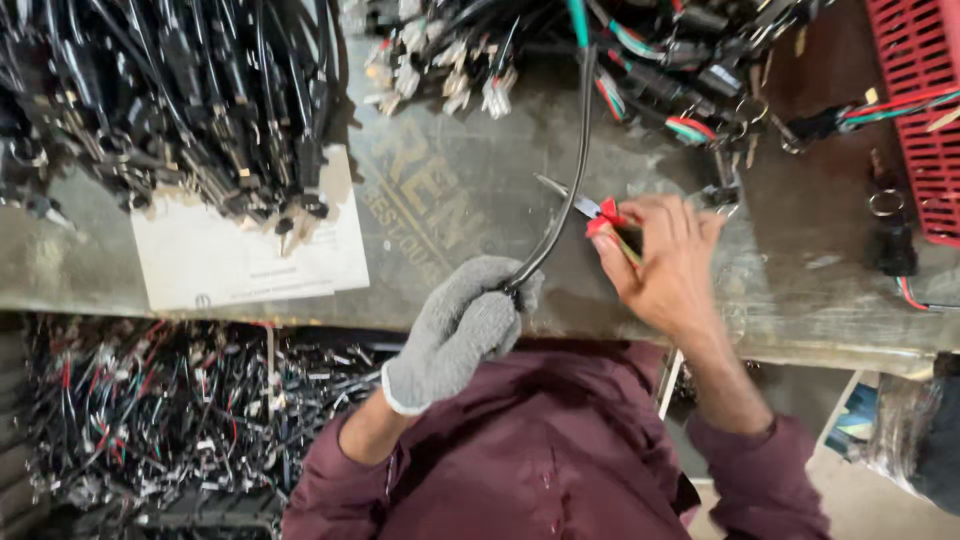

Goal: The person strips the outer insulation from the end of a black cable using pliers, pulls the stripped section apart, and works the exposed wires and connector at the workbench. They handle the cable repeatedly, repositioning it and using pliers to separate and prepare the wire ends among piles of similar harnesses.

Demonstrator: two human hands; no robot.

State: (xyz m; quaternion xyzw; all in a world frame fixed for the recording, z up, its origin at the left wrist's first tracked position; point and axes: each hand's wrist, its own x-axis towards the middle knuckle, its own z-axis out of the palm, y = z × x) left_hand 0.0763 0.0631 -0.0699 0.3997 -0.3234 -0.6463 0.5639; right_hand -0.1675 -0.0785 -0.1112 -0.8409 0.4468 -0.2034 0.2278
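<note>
A worn grey metal bench (470, 200) is spanning the view, its top scuffed and faintly stencilled. At its far left a big heap of black cable assemblies (170, 100) is lying partly over a white paper sheet (250, 250), and along the far edge bundles of red, green and white wires with pale plugs (650, 60) are spreading toward a red plastic crate (925, 110) at the right. Below the bench edge, a bin of loose wire offcuts (150, 410) is sitting on the left.

The left hand (460, 330), in a grey knitted glove, is closing its grip around a black sheathed cable (575, 170), which is rising from the fist in a smooth arc over the middle of the bench to the far bundles. It looks light and springy (stiff enough to hold its curve), and the sheath is probably slick, so a hold low down near the fist seems soundest.

The bare right hand (665, 265) is pinching small red-handled cutting pliers (600, 215), their tips touching the cable just above the glove.
</note>
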